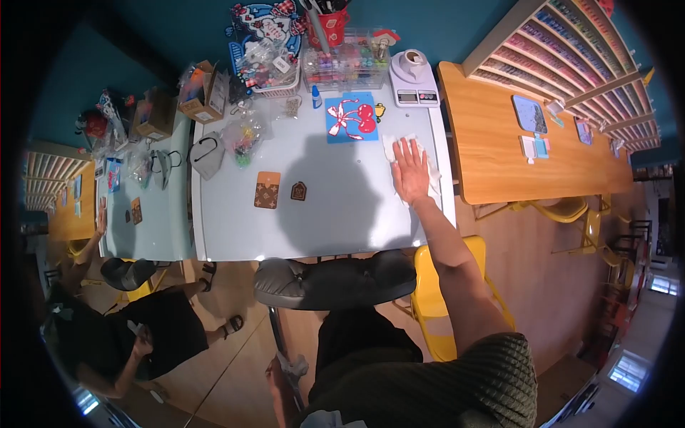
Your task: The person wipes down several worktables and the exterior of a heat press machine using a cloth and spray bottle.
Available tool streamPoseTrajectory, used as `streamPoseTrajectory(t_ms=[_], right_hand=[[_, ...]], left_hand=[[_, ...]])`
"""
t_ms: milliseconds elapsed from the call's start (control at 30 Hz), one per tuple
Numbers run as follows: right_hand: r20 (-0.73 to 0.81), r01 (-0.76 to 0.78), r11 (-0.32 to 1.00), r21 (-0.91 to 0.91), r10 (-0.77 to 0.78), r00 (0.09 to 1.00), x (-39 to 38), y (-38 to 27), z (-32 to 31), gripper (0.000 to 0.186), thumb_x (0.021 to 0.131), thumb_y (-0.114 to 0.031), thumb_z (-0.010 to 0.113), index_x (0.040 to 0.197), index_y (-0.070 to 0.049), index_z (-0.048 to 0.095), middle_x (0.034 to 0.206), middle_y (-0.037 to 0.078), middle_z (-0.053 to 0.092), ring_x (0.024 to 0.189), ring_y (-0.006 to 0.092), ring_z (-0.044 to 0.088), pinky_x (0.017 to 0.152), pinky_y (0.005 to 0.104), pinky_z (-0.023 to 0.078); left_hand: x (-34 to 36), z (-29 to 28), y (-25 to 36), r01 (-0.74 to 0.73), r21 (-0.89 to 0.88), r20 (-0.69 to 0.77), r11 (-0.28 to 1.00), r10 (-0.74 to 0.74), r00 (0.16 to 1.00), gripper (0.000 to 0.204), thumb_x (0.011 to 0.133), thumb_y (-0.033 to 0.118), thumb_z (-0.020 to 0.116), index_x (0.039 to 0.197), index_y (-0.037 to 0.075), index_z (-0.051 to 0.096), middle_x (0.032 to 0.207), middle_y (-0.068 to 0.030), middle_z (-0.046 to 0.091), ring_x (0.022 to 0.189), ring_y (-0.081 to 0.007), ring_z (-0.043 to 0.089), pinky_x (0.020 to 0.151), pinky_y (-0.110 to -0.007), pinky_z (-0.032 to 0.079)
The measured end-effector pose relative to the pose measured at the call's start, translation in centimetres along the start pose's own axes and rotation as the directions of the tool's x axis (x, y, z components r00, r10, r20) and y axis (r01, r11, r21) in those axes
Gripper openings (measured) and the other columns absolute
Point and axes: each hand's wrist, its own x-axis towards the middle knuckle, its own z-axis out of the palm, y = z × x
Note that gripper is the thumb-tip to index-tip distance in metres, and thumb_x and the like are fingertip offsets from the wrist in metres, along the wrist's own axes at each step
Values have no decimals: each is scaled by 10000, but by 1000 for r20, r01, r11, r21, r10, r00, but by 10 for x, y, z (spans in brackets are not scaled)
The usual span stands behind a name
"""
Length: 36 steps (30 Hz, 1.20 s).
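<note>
My right hand [411,171] lies flat, fingers apart, on a white cloth [433,178] near the right edge of the white table [321,228]. Just beyond it is a blue square panel with a red cherry-and-bow picture [351,118]. Two small brown tags [267,190] [298,190] lie mid-table to the left. My left hand [280,381] hangs low beside the post of a grey padded stool [335,282], with something small and white at its fingers; its grip is unclear.
A white kitchen scale [414,78], clear bead boxes [342,64], a red pen cup [328,28] and bags crowd the table's far side. A wooden table [499,143] stands to the right, a yellow chair [428,299] below. Another person [121,335] sits lower left.
</note>
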Motion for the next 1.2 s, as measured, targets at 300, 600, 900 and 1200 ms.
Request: streamPoseTrajectory(t_ms=[300,600,900,1200], right_hand=[[-77,-33,994,103,41,996,4,-28,-10,545,1001,-277,356,1523,-124,311,1597,107,242,1495,296,141,1200,514,84],[-55,-99,989,111,105,993,-34,-101,3,601,987,-304,393,1534,-87,269,1604,152,193,1495,361,90,1189,543,64],[-71,-40,982,186,54,996,33,-166,19,563,997,-299,379,1523,-114,305,1606,100,220,1499,312,111,1195,529,69],[19,-85,995,58,84,996,-58,-105,-3,602,1001,-290,353,1543,-66,222,1609,168,171,1500,360,62,1189,532,40]], left_hand=[[39,20,15,-171,85,102,982,162,981,463,992,382,514,1211,-21,577,843,-155,584,621,-258,589,518,-376,477],[69,45,52,-187,-22,288,982,186,940,365,1002,336,442,965,3,586,718,-114,526,576,-205,482,555,-351,421],[35,34,102,-209,138,117,968,194,974,201,942,236,634,935,44,691,876,-41,650,772,-177,616,640,-343,498],[64,20,68,-149,72,108,986,141,984,355,923,279,665,1093,-32,698,1060,-128,667,856,-252,638,734,-380,523]])
